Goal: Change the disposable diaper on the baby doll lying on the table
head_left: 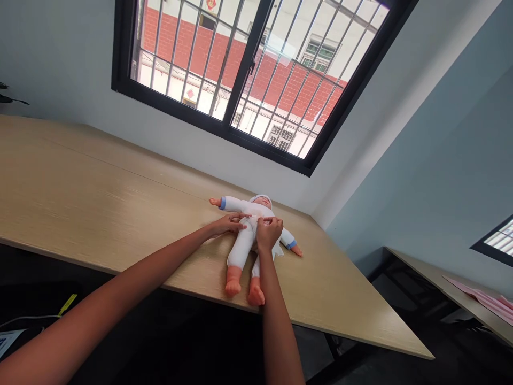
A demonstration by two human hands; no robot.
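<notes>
A baby doll (242,247) lies on its back on the wooden table, its head by the wall and its bare feet near the front edge. It wears white clothes with blue cuffs and a white cap. My left hand (229,223) is at the doll's waist, its thumb and fingers gripping the white cloth there. At the other side of the belly, my right hand (269,233) is closed in a pinch on the doll's clothes. The pinched cloth is mostly hidden behind the fingers. A loose white flap (278,249) hangs out beside my right wrist.
The long light-wood table (132,198) runs along the wall under a barred window (224,125). At the right stands another table (433,280) with pink material (481,297) on it. A yellow tag (67,304) and a white cable show at the lower left.
</notes>
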